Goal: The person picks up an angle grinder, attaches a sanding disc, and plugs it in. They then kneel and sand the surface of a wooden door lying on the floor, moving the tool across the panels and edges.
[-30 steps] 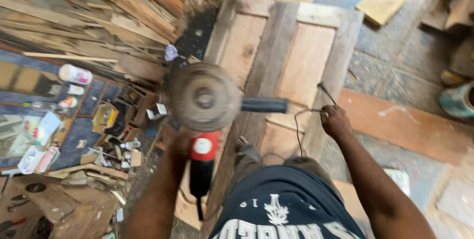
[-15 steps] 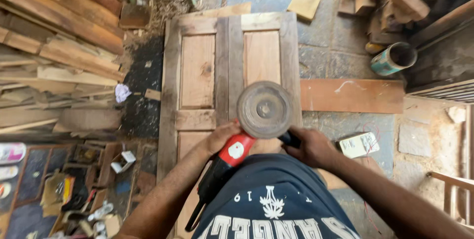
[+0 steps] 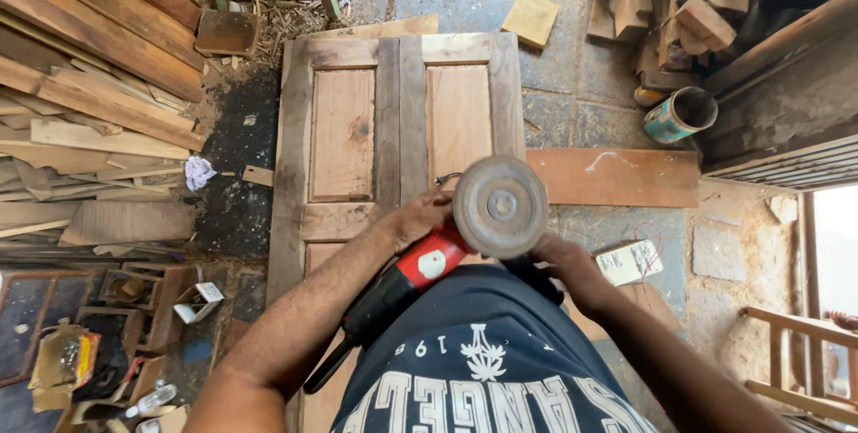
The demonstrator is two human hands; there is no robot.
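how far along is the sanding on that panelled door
Done: the brown wooden panelled door lies flat on the floor, ready. In hand: the left hand grips the red and black angle grinder, its round grey disc facing up, the right hand at its side. Left: the disc is off the wood; the panels look rough.

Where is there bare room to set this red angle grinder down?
Free: the two raised panels of the wooden door ahead of the left hand, and the stone floor between door, square wood offcut and reddish plank. Crowded: stacked timber left, scrap pile upper right.
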